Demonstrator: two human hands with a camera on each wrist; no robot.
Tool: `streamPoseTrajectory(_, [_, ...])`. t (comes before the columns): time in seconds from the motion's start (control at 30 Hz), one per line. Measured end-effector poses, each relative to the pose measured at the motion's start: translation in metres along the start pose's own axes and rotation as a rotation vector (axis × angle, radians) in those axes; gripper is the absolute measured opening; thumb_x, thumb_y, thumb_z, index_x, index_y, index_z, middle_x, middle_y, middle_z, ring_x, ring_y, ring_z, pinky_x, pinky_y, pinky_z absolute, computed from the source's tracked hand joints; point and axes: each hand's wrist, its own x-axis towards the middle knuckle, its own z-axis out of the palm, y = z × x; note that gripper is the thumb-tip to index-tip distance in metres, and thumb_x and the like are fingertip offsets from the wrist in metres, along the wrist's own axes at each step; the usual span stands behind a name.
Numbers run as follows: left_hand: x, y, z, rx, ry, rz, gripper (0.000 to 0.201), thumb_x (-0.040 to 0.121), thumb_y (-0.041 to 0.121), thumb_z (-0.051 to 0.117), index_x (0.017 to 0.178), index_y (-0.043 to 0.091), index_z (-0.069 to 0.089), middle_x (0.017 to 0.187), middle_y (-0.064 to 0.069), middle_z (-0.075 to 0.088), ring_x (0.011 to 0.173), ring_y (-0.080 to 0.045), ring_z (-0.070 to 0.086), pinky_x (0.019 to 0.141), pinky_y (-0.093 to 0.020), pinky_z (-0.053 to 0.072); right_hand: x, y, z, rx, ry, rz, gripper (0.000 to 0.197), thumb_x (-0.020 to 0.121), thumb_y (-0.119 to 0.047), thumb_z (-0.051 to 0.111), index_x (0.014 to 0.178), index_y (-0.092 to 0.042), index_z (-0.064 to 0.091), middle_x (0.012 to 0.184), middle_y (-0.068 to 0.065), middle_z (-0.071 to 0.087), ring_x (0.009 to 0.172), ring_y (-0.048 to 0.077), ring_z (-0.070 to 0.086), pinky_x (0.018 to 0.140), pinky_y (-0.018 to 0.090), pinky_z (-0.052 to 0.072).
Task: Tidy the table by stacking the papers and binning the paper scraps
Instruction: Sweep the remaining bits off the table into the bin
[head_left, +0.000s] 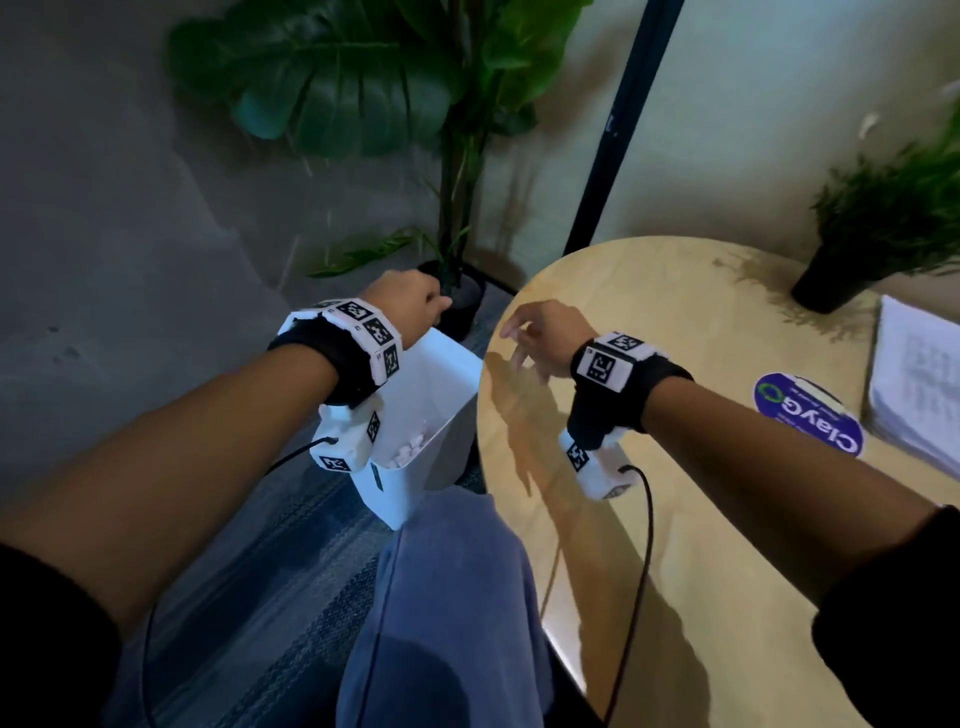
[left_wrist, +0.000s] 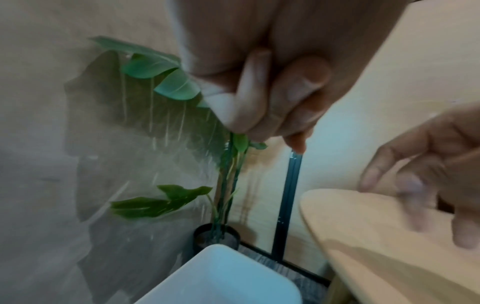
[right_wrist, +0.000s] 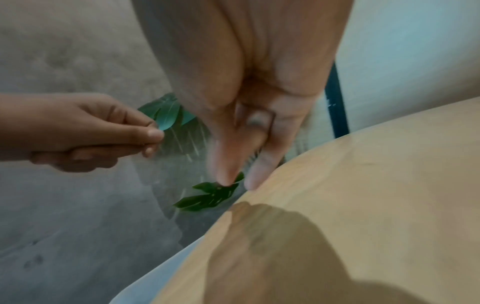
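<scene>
A white bin (head_left: 397, 493) stands on the floor left of the round wooden table (head_left: 675, 312), with white paper scraps (head_left: 410, 449) lying in it. My left hand (head_left: 431, 304) hovers over the bin's far rim, thumb pressed against curled fingers (right_wrist: 150, 135); no scrap shows between them. My right hand (head_left: 519, 338) hangs just above the table's left edge with its fingers (right_wrist: 226, 172) straight and loose, holding nothing. A stack of printed papers (head_left: 914, 374) lies at the table's right edge. The bin's rim (left_wrist: 221, 273) shows below the left hand (left_wrist: 272, 115).
A small potted plant (head_left: 826, 283) and a round blue-and-white label (head_left: 808, 415) sit on the table near the papers. A tall leafy plant in a black pot (head_left: 465, 306) and a black pole (head_left: 618, 130) stand behind the bin. My knee in blue trousers (head_left: 452, 597) is beside the bin.
</scene>
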Motion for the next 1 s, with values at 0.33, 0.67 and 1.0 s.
streamPoseTrajectory(0.33, [-0.005, 0.113, 0.018, 0.312, -0.365, 0.309, 0.065, 0.091, 0.006, 0.054, 0.148, 0.023, 0.028, 0.152, -0.009, 0.034, 0.129, -0.027, 0.048, 0.096, -0.031, 0.045, -0.122, 0.104, -0.061, -0.08, -0.016, 0.124, 0.032, 0.095, -0.006, 0.043, 0.114, -0.017, 0.066, 0.128, 0.003, 0.06, 0.116, 0.023, 0.056, 0.08, 0.023, 0.037])
streamPoseTrajectory(0.67, [-0.013, 0.197, 0.105, 0.383, -0.475, 0.327, 0.064, 0.102, 0.033, 0.031, 0.149, 0.0, 0.003, 0.158, -0.017, 0.011, 0.146, -0.031, 0.015, 0.116, -0.038, 0.022, -0.267, 0.23, -0.103, -0.319, 0.023, 0.639, 0.051, 0.097, -0.016, 0.043, 0.146, -0.013, 0.03, 0.142, 0.012, 0.044, 0.128, 0.027, 0.047, 0.105, 0.033, 0.036])
streamPoseTrajectory(1.0, [-0.073, 0.209, 0.182, 0.391, -0.505, 0.34, 0.114, 0.076, 0.078, 0.036, 0.149, 0.001, -0.006, 0.158, -0.016, -0.015, 0.148, -0.027, -0.01, 0.119, -0.045, 0.004, -0.289, 0.241, -0.036, -0.635, -0.127, 0.596, 0.063, 0.099, -0.019, 0.034, 0.151, -0.009, -0.001, 0.161, 0.007, -0.005, 0.148, 0.029, 0.003, 0.118, 0.049, 0.014])
